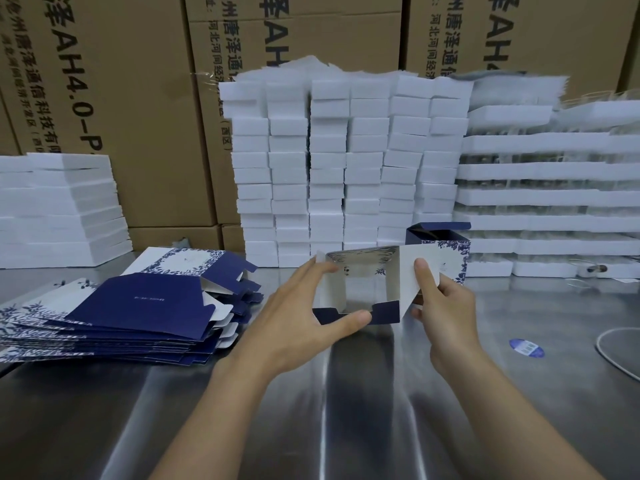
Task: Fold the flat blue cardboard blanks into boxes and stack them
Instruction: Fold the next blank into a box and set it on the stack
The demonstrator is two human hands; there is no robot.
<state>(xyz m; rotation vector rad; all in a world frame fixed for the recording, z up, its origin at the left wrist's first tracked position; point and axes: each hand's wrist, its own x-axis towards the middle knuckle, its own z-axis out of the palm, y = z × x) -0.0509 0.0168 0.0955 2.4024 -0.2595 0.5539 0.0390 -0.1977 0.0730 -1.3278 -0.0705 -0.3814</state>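
Nearest, a bare steel bench, streaked with glare. Just above it, a half-folded blue box grasped from both sides, open end toward the camera, white inside showing. On its left, the left grip clasping it: thumb along the near navy edge, fingertips on the left flap. On its right, the right grip pinching the white side flap, thumb on the inner face, fingers curled behind and mostly hidden. Underside out of sight, so cannot tell whether touching the bench.

To the left, a slumped pile of flat blue blanks on the bench, cut off at the frame edge; print on the top one too fine to read. To the right, a round blue sticker and a white cable, cut off by the frame.

Just behind the right grip, a folded box standing upright, lid flap open, lower part hidden by the held flap.

Farther back, stacked white foam blocks, a lower white stack at left, layered white trays at right, contents blurred. Behind all, brown cartons, tops cut off.
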